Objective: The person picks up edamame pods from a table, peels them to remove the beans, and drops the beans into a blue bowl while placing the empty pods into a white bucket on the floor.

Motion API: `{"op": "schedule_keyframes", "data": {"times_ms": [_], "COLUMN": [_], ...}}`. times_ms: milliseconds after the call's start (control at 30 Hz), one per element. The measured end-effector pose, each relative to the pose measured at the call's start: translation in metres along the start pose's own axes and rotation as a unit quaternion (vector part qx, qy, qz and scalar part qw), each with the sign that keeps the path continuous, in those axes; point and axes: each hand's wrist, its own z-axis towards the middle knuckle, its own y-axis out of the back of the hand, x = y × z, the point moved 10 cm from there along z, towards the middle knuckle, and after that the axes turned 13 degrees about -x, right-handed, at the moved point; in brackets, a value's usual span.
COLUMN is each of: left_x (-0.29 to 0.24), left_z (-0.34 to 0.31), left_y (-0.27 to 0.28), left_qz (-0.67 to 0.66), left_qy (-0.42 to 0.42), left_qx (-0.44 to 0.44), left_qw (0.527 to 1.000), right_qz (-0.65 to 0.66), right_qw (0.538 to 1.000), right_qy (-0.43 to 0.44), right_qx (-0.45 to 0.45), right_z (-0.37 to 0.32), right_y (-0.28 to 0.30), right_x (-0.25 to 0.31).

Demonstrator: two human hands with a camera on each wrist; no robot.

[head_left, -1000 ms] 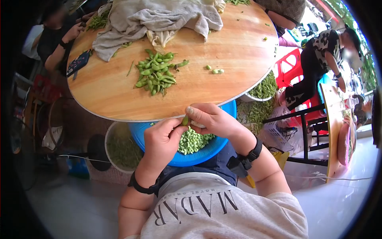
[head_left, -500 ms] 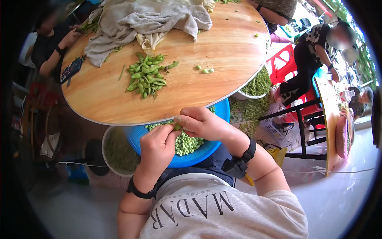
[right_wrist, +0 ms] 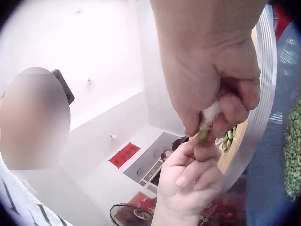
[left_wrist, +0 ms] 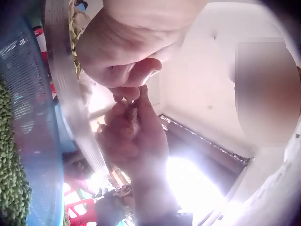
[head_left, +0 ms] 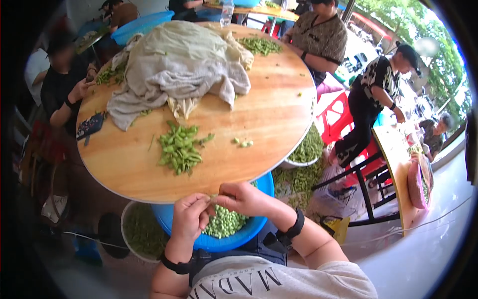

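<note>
Over the near table edge, my left hand [head_left: 191, 214] and right hand [head_left: 243, 199] meet fingertip to fingertip. Between them is a small green soybean pod [right_wrist: 203, 135], pinched from both sides and mostly covered by fingers. The right fingers are curled, with a whitish piece [right_wrist: 211, 113] showing among them in the right wrist view. Directly below the hands, a blue basin [head_left: 268, 192] holds many shelled green beans [head_left: 224, 224]. A pile of unshelled pods [head_left: 179, 149] lies on the wooden table [head_left: 124, 174] just beyond the hands.
Grey cloths [head_left: 174, 74] cover a mound on the table. A few loose beans [head_left: 243, 143] lie to the right. A bucket [head_left: 144, 234] stands left of the basin, and a tub of pods [head_left: 304, 149] stands right. Other people are around the table, near red stools [head_left: 334, 117].
The head view has tilted up, showing more of the room and placing the table lower. Both hands stay together at the table edge; the pod, visible between them earlier, is now more hidden there.
</note>
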Motion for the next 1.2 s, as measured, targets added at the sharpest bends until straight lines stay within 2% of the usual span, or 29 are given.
{"op": "schedule_keyframes", "data": {"times_ms": [167, 233, 367, 400, 467, 567, 667, 733, 800, 867, 900, 1000, 1067, 1100, 1167, 1200], "left_x": [-0.007, -0.011, -0.024, -0.034, -0.036, -0.057, -0.077, -0.072, -0.072, -0.055, -0.055, -0.075, -0.078, -0.08, -0.102, -0.106], "left_z": [0.01, 0.009, 0.017, 0.023, 0.026, 0.009, -0.016, -0.022, -0.033, -0.042, -0.048, -0.056, -0.045, -0.035, -0.023, -0.014], "left_y": [-0.005, -0.008, -0.023, -0.028, -0.027, -0.015, 0.036, 0.106, 0.179, 0.259, 0.28, 0.263, 0.245, 0.228, 0.17, 0.145], "left_qz": [0.062, 0.108, 0.112, 0.166, 0.286, 0.246, 0.274, 0.27, 0.285, 0.339, 0.463, 0.6, 0.43, 0.374, 0.315, 0.322], "left_qy": [-0.063, -0.075, -0.126, -0.21, -0.34, -0.415, -0.438, -0.319, -0.307, -0.228, -0.195, -0.25, -0.209, -0.21, -0.295, -0.3], "left_qx": [-0.017, -0.024, -0.018, -0.021, -0.038, -0.095, -0.197, -0.297, -0.383, -0.464, -0.485, -0.472, -0.446, -0.414, -0.337, -0.28], "left_qw": [0.996, 0.991, 0.985, 0.963, 0.895, 0.871, 0.833, 0.859, 0.823, 0.786, 0.716, 0.596, 0.757, 0.803, 0.837, 0.853], "right_qz": [-0.041, -0.056, -0.13, -0.156, -0.299, -0.342, -0.379, -0.421, -0.4, -0.339, -0.325, -0.311, -0.317, -0.321, -0.312, -0.307], "right_qw": [0.999, 0.998, 0.991, 0.987, 0.95, 0.924, 0.907, 0.892, 0.904, 0.93, 0.936, 0.943, 0.939, 0.935, 0.937, 0.937], "right_qy": [-0.03, -0.013, 0.018, 0.026, 0.055, 0.074, 0.054, 0.036, 0.027, 0.037, 0.062, 0.109, 0.135, 0.149, 0.158, 0.163], "right_qx": [0.002, -0.008, -0.027, -0.027, -0.073, -0.154, -0.174, -0.162, -0.147, -0.137, -0.119, -0.052, -0.016, 0.001, 0.014, 0.022], "right_z": [0.012, 0.016, 0.032, 0.034, 0.042, 0.06, 0.069, 0.076, 0.084, 0.096, 0.103, 0.125, 0.142, 0.146, 0.149, 0.151], "right_y": [0.009, 0.014, 0.026, 0.028, 0.041, 0.069, 0.089, 0.095, 0.095, 0.086, 0.074, 0.028, 0.0, -0.01, -0.02, -0.024], "right_x": [0.006, 0.005, 0.007, 0.006, -0.004, -0.01, -0.024, -0.027, -0.024, -0.018, -0.01, 0.012, 0.003, -0.002, -0.011, -0.012]}}
